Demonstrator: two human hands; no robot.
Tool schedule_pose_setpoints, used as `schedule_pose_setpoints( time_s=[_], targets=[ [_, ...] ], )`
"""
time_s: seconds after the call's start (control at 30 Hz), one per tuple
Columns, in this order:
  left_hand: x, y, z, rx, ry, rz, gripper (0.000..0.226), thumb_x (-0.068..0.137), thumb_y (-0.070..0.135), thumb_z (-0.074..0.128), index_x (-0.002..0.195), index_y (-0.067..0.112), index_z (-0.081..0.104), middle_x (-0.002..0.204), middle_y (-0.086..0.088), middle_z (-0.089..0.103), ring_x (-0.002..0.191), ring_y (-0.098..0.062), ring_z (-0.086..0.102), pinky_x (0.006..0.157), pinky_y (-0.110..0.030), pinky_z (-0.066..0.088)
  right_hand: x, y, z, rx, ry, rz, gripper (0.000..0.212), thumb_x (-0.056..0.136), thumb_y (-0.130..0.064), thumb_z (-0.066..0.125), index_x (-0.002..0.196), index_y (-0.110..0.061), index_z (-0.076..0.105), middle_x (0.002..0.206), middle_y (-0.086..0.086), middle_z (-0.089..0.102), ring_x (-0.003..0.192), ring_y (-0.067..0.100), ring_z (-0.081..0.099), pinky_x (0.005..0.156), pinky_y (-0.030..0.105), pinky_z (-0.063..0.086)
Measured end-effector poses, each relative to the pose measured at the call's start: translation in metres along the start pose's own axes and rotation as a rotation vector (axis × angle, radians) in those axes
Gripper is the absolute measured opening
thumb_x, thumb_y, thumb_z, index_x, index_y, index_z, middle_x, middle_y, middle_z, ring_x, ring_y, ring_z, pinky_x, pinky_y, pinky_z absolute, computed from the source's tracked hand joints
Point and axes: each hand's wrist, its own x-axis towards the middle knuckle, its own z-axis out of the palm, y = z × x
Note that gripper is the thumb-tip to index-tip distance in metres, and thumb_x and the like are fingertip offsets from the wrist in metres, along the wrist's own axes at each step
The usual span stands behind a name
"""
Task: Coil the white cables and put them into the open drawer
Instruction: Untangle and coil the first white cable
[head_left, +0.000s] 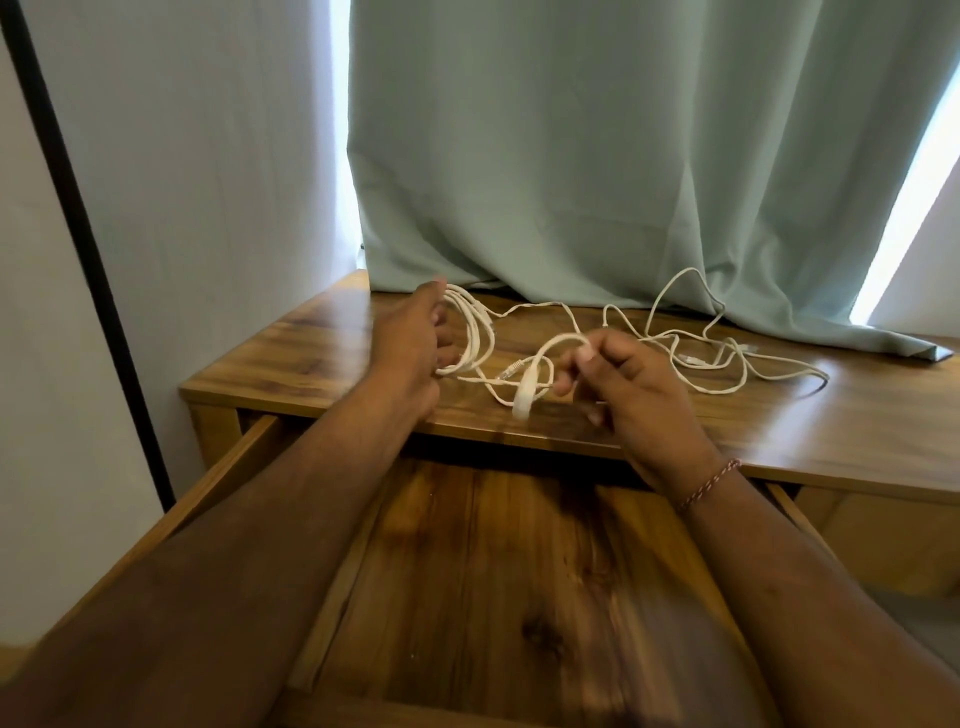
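**Cables on the desk top, drawer open below**

While both hands work above the brown wooden desk top (322, 338), the items stand as follows.

Left hand (410, 338): fingers curled round a coiled bundle of thin white cable (470, 332); several loops hang from the fingers down to the desk surface, at the left of the top.

Right hand (623, 379): thumb and fingertips pinch a raised loop of the same white cable (558, 343); the loop arches up to the left of the fingers, and its blurred lower end drops toward the desk's front edge. A thin red-and-white braided bracelet (709, 483) sits on this wrist.

Loose white cable, uncoiled (727, 358): sprawled in tangled bends across the desk top to the right of the right hand, one bend rising against the pale green fabric curtain (571, 156) that drapes onto the back of the desk. A clear plug end (509, 371) lies between the two hands.

Open wooden drawer (228, 467): pulled out below the desk's front edge, under both forearms; its grained bottom board shows, with no cable in it.
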Motion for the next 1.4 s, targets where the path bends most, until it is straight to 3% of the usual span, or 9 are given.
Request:
schedule_pose_setpoints(
  time_s=[0.13,0.27,0.33,0.47,0.6,0.93,1.13,1.27,1.4],
  targets=[
    [-0.007,-0.003,0.007,0.023,-0.128,0.013,0.046,0.104,0.03,0.058,0.063,0.019,0.041,0.06,-0.001,0.029,0.044,-0.009,0.023,0.041,-0.023,0.018,0.002,0.001,-0.003,0.24,0.262,0.159,0.024,0.109,-0.027,0.049,0.096,-0.016,0.066,0.077,0.005,0.066,0.049,0.012,0.041,0.043,0.021,0.032],
    [-0.01,-0.006,0.01,0.093,-0.198,0.01,0.05,0.104,0.032,0.057,0.06,0.019,0.04,0.055,0.001,0.028,0.042,-0.009,0.022,0.052,-0.031,0.01,0.005,0.0,-0.017,0.394,0.279,0.164,0.016,0.098,-0.03,0.067,0.088,-0.023,0.056,0.07,0.002,0.059,0.046,0.01,0.038,0.04,0.02,0.03],
    [-0.01,-0.007,0.009,0.097,-0.218,0.004,0.05,0.105,0.032,0.056,0.059,0.019,0.04,0.051,0.003,0.028,0.04,-0.009,0.021,0.051,-0.03,0.009,0.007,0.001,-0.023,0.442,0.228,0.109,0.013,0.093,-0.029,0.071,0.098,-0.022,0.061,0.07,0.002,0.056,0.046,0.008,0.037,0.039,0.019,0.031],
    [-0.011,-0.01,0.01,0.106,-0.275,0.003,0.049,0.106,0.031,0.055,0.06,0.019,0.04,0.048,0.006,0.03,0.038,-0.007,0.022,0.042,-0.024,0.012,0.004,0.004,-0.032,0.351,0.104,0.013,0.034,0.083,-0.032,0.078,0.111,-0.013,0.076,0.073,0.003,0.054,0.057,0.012,0.044,0.044,0.021,0.038],
    [-0.009,-0.008,0.008,0.095,-0.287,0.002,0.051,0.106,0.032,0.054,0.059,0.019,0.039,0.048,0.005,0.029,0.038,-0.008,0.021,0.043,-0.025,0.012,0.001,0.008,-0.036,0.355,0.086,0.025,0.022,0.087,-0.019,0.072,0.106,-0.009,0.077,0.077,0.008,0.058,0.067,0.016,0.054,0.048,0.026,0.049],
    [-0.013,-0.016,0.008,0.063,-0.69,-0.054,0.05,0.099,0.034,0.052,0.052,0.018,0.038,0.045,0.002,0.023,0.035,-0.008,0.016,0.039,-0.02,0.01,0.009,0.024,-0.026,0.094,0.55,0.37,0.014,0.102,-0.018,0.063,0.098,-0.011,0.074,0.063,0.001,0.062,0.042,0.009,0.041,0.042,0.023,0.036],
    [-0.019,-0.021,0.01,0.12,-0.761,-0.085,0.049,0.098,0.032,0.053,0.053,0.018,0.04,0.045,0.002,0.025,0.039,-0.01,0.014,0.036,-0.018,0.015,0.009,0.018,-0.017,-0.159,0.455,0.325,0.013,0.099,-0.021,0.067,0.092,-0.02,0.078,0.055,-0.008,0.061,0.053,0.008,0.051,0.052,0.025,0.043],
    [-0.017,-0.021,0.007,0.123,-0.746,-0.095,0.05,0.1,0.032,0.054,0.054,0.018,0.039,0.046,0.001,0.025,0.037,-0.01,0.017,0.036,-0.018,0.016,0.007,0.016,-0.015,-0.341,0.32,0.174,0.01,0.099,-0.025,0.069,0.098,-0.024,0.079,0.055,-0.018,0.065,0.053,0.001,0.054,0.053,0.013,0.045],
    [-0.016,-0.02,0.004,0.123,-0.735,-0.117,0.05,0.1,0.033,0.054,0.054,0.017,0.039,0.046,0.001,0.027,0.037,-0.009,0.019,0.037,-0.019,0.014,0.007,0.016,-0.014,-0.339,0.241,0.137,0.012,0.1,-0.024,0.066,0.1,-0.026,0.078,0.059,-0.018,0.065,0.059,0.004,0.057,0.061,0.021,0.047]
  ],
)
